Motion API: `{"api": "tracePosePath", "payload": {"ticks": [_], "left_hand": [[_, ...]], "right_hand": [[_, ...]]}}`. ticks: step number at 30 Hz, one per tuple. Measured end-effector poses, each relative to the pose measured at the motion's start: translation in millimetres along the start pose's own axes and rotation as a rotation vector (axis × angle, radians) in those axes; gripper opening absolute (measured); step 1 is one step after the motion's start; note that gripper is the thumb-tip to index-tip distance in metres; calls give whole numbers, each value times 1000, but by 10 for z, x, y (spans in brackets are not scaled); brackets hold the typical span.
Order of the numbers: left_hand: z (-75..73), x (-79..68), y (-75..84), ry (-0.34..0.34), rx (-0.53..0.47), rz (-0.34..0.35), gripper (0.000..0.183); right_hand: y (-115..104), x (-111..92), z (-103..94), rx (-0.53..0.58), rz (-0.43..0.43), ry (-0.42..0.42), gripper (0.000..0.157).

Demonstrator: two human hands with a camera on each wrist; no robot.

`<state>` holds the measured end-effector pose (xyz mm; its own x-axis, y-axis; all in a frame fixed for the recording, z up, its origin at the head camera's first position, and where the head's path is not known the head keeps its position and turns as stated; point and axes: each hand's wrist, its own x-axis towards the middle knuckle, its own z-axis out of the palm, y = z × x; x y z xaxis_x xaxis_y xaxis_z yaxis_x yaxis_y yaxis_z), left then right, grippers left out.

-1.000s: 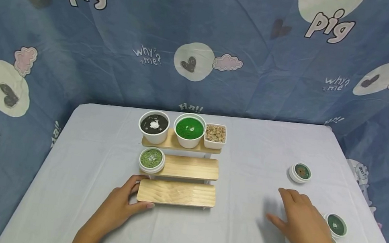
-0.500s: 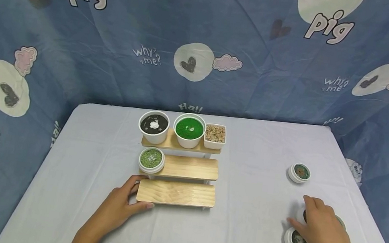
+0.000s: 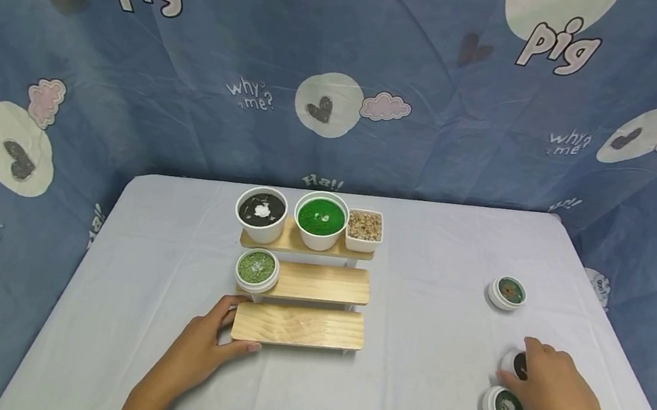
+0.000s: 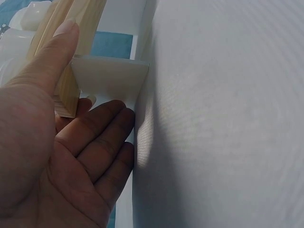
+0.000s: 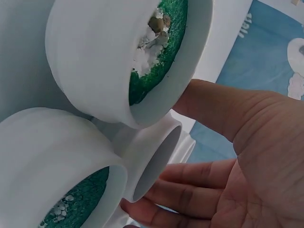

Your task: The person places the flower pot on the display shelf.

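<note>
My left hand [image 3: 193, 352] holds the left end of the lowest step of a three-step wooden stand [image 3: 298, 326]. In the left wrist view the thumb lies along the wood, and the fingers reach beside the stand's white leg [image 4: 111, 78]. At the right, my right hand [image 3: 554, 390] has its thumb and fingers around a small white cup [image 3: 510, 364] with dark contents, mostly hidden by the hand. Just in front sits another white cup [image 3: 506, 408] with dark green contents and a pale centre. The right wrist view shows a cup [image 5: 154, 156] between thumb and fingers.
On the stand's top step are a black-filled cup [image 3: 260, 214], a green-filled cup [image 3: 320, 219] and a square dish of brown bits [image 3: 364, 228]. A green-topped cup [image 3: 257, 270] occupies the middle step's left end. Another small cup [image 3: 506, 292] stands farther back right.
My right hand has moved right and down onto the group of cups, and its thumb and fingers have come around one. The left hand stays on the stand.
</note>
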<state>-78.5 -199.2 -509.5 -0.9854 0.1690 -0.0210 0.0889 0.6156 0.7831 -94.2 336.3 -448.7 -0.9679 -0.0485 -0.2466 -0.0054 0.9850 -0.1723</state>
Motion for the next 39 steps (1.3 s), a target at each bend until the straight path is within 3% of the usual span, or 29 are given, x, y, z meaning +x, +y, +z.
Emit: {"api": "tracePosePath", "payload": {"ticks": [10, 15, 26, 33, 39], "left_hand": [[5, 13, 5, 1, 1, -7, 70], [3, 23, 1, -2, 0, -2, 70], [4, 28, -12, 1, 3, -5, 70], [11, 23, -14, 4, 9, -7, 70], [10, 17, -13, 6, 10, -4, 70]], "right_hand": [[3, 24, -44, -9, 44, -97, 72], [5, 22, -64, -43, 69, -134, 78], [87, 45, -88, -61, 26, -149, 74], [104, 47, -71, -71, -22, -105, 65], [84, 39, -59, -37, -16, -65, 76]]}}
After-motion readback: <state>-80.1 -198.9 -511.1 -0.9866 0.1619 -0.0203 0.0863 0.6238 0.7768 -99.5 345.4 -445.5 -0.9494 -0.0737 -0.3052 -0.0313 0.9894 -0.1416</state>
